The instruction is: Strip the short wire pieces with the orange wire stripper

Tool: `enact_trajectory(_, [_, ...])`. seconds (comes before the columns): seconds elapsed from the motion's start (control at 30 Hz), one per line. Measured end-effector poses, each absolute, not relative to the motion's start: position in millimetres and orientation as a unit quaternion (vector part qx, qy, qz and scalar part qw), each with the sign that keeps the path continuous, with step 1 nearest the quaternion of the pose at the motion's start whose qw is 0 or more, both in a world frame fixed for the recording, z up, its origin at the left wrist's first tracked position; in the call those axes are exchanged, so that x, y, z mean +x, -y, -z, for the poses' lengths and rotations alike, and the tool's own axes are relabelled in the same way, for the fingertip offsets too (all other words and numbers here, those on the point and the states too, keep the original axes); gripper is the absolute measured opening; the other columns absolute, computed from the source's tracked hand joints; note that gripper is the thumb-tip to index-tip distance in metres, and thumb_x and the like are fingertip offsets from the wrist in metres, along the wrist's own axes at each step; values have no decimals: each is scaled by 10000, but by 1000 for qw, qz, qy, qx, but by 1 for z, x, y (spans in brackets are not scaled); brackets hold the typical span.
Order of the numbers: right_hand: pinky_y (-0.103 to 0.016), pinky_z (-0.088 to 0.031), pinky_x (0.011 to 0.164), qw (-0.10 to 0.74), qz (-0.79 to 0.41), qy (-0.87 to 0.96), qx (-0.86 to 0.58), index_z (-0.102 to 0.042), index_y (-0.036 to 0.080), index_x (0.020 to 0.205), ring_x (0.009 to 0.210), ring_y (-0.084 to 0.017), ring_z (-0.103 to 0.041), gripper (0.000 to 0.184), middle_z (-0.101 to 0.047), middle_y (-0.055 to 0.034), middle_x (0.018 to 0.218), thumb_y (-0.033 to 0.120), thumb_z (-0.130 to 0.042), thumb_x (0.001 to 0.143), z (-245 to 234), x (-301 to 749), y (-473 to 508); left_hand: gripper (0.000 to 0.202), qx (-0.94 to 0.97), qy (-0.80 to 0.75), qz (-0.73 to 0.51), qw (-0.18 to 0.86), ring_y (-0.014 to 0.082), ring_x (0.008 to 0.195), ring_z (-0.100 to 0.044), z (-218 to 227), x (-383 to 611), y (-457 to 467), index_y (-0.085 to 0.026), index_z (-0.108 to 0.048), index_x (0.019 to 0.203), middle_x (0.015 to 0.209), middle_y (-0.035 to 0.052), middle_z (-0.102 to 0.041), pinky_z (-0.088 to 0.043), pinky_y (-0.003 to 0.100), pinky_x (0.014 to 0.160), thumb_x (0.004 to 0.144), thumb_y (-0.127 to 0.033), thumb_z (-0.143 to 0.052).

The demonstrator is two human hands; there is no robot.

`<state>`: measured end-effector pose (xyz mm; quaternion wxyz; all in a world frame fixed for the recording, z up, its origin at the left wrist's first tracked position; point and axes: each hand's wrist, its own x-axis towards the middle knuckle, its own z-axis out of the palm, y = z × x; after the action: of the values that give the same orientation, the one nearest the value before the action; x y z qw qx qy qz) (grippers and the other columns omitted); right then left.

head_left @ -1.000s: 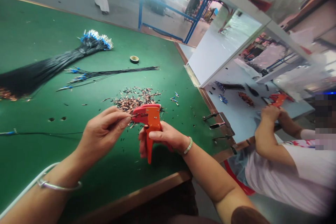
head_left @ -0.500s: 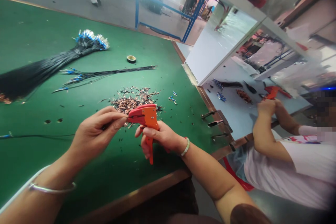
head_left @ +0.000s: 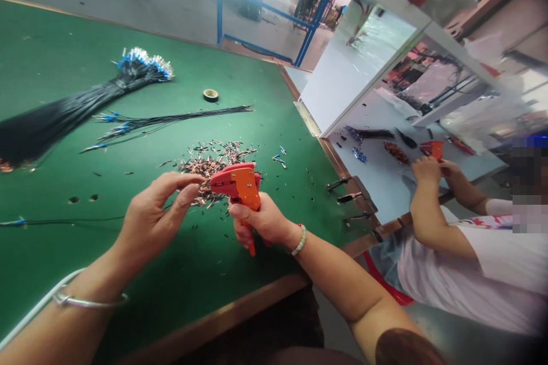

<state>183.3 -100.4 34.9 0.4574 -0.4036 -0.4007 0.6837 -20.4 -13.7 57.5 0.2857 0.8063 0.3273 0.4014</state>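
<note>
My left hand [head_left: 156,211] has its thumb and forefinger close together around the end of a thin black wire [head_left: 72,220], which runs off to the left with a blue connector on it. The fingers partly hide the wire's end. Wrapped around the handles of a red and orange wire stripper [head_left: 244,185] is my right hand [head_left: 259,219]. The tool's red jaws point left, just beside my left fingertips. Behind and below the jaws lies a pile of copper and black wire scraps [head_left: 205,166].
A thick bundle of black wires [head_left: 81,105] with blue and clear ends lies on the green table [head_left: 240,308]. Nearby are a smaller wire group [head_left: 171,118], a tape roll [head_left: 210,95] and loose blue pieces [head_left: 279,158]. A co-worker [head_left: 462,239] sits right, holding another stripper [head_left: 433,149].
My right fingers have closed further on the stripper's handles, and its jaws have shifted slightly right. My left thumb and forefinger have loosened a little. The co-worker's hands have moved slightly.
</note>
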Motion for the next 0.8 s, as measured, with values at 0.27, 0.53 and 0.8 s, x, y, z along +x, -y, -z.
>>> enact_trajectory(0.27, [-220,-398,314,439,-670,413,-434,-520,202,756,318,-84,-442,429,-493,96,435,546,-760,848,-31,181,103,80,814,-287,-432,262,72,621,-576,-65,-20,19,-223,-730,912,767,-47,-656,-460,195,558,931,-238,-653])
enact_trajectory(0.53, [-285,-579,527,438,-709,412,-369,-582,156,907,558,-145,-656,431,-650,9,676,541,-764,843,-37,192,98,120,795,-300,-460,257,43,591,-540,-57,-20,16,-201,-756,904,729,-46,-622,-428,156,552,922,-291,-679])
enact_trajectory(0.8, [-358,-622,687,410,-762,388,-317,-598,134,998,700,-188,-714,377,-689,-40,801,459,-750,880,-44,209,95,81,783,-305,-475,262,64,687,-590,-59,-22,17,-233,-769,953,795,-40,-665,-489,187,662,896,-250,-713])
